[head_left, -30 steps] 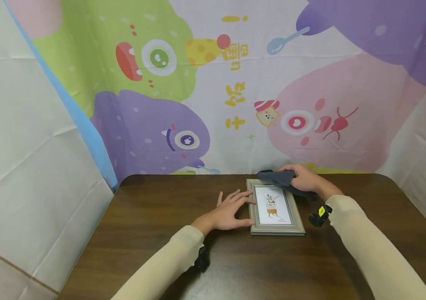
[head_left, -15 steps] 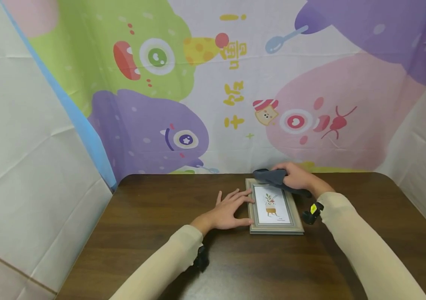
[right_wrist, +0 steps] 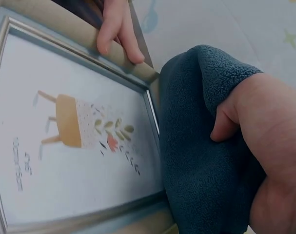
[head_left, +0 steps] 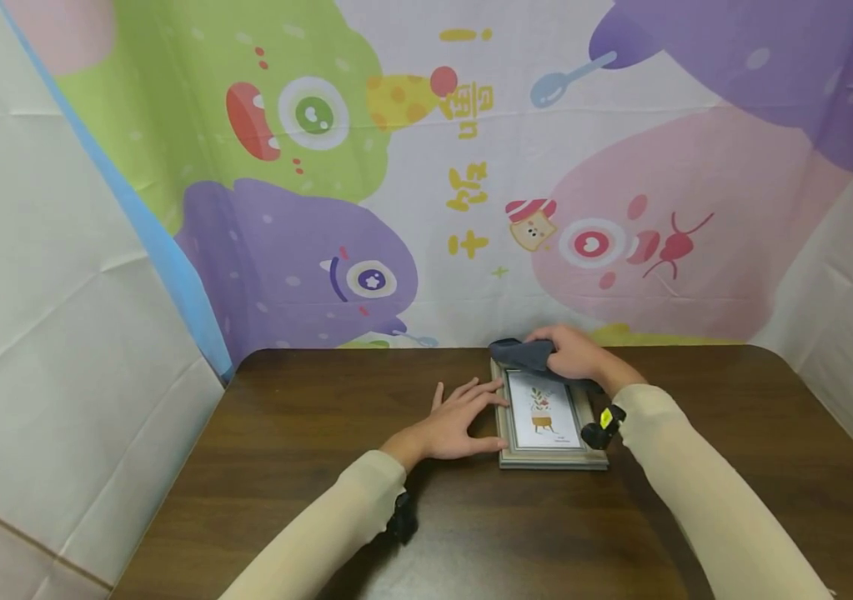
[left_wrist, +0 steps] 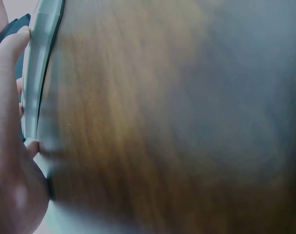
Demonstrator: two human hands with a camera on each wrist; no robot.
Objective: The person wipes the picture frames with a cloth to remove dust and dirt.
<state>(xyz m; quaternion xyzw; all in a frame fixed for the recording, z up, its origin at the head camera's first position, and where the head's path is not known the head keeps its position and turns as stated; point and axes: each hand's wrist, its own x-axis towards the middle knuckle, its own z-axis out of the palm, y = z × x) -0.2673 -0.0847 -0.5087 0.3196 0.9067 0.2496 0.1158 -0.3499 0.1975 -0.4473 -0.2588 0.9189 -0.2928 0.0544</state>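
A picture frame (head_left: 552, 459) with a pale, grooved border lies flat on the table; its print (right_wrist: 67, 121) shows a plant in an orange pot on legs. My left hand (head_left: 456, 423) rests spread against the frame's left side, fingertips and thumb on the border. In the left wrist view, its thumb touches the frame's edge (left_wrist: 40, 58). My right hand (head_left: 574, 357) grips a dark blue-grey fleecy cloth (right_wrist: 196, 146), bunched under the fingers and thumb. The cloth lies over the far end of the frame and hides the border there.
The dark wooden table (head_left: 306, 433) ends just behind the frame, at a hanging curtain (head_left: 464, 308) printed with cartoon monsters. White panels (head_left: 81, 333) stand on both sides. Each wrist carries a small black camera (head_left: 402, 518).
My right hand has moved left with the cloth along the frame's far edge, to its far left corner. The left hand stays in place on the frame.
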